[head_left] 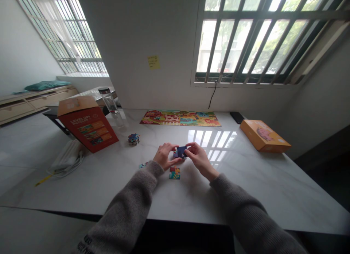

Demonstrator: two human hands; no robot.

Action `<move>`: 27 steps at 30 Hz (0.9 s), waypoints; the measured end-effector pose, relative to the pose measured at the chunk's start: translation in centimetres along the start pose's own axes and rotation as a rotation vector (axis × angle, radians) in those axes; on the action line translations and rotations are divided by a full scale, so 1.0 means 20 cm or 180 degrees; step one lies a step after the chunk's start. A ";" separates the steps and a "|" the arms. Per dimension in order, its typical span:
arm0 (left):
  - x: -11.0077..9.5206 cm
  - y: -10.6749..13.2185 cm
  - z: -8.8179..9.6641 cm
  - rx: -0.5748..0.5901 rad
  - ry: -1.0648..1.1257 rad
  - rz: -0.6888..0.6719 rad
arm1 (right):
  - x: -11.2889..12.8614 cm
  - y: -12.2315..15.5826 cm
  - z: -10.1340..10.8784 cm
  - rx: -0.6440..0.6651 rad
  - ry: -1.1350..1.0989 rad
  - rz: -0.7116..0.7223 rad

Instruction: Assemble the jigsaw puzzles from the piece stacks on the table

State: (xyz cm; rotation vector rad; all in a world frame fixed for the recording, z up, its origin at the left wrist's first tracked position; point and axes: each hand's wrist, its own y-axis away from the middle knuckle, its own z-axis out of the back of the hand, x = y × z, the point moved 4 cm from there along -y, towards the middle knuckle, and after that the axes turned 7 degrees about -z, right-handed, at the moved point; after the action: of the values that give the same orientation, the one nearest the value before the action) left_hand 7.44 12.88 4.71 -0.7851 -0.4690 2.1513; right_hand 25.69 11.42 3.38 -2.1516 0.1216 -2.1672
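Between my two hands is a dark blue puzzle piece (181,151), with other pieces showing beneath it as a small pile. My left hand (165,155) grips the pile's left side, thumb at the near edge and fingers at the far edge. From the right, my right hand (197,156) pinches the dark blue piece between thumb and fingers. A colourful puzzle piece (174,173) lies flat just in front of the hands. Another piece (142,165) is partly hidden behind my left wrist. Farther left stands a stack of puzzle pieces (133,139).
An assembled puzzle strip (180,118) lies along the wall. The red puzzle box (90,128) and glass bottle (109,100) stand left, near a white power strip (67,155) with cable. At right are an orange box (265,135) and a black phone-like object (236,118).
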 end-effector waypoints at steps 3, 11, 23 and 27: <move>0.04 -0.01 0.03 -0.0022 -0.0032 0.0077 | 0.01 0.00 0.00 0.0023 0.0112 0.0065; 0.46 -0.04 0.10 -0.0207 -0.0192 0.1359 | 0.04 0.01 0.07 -0.0292 0.0860 0.0372; 0.62 0.00 0.09 0.0112 -0.1017 0.1862 | 0.06 0.06 0.04 -0.0179 0.1295 0.0642; 0.55 0.03 0.10 0.0497 -0.0883 0.1675 | 0.08 0.06 0.04 -0.0190 0.1733 0.0973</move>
State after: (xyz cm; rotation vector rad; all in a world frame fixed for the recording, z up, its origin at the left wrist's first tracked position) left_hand 0.24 20.90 1.66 -0.5645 -0.2421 2.7689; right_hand 26.52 9.96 4.82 -1.3900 0.5148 -2.5036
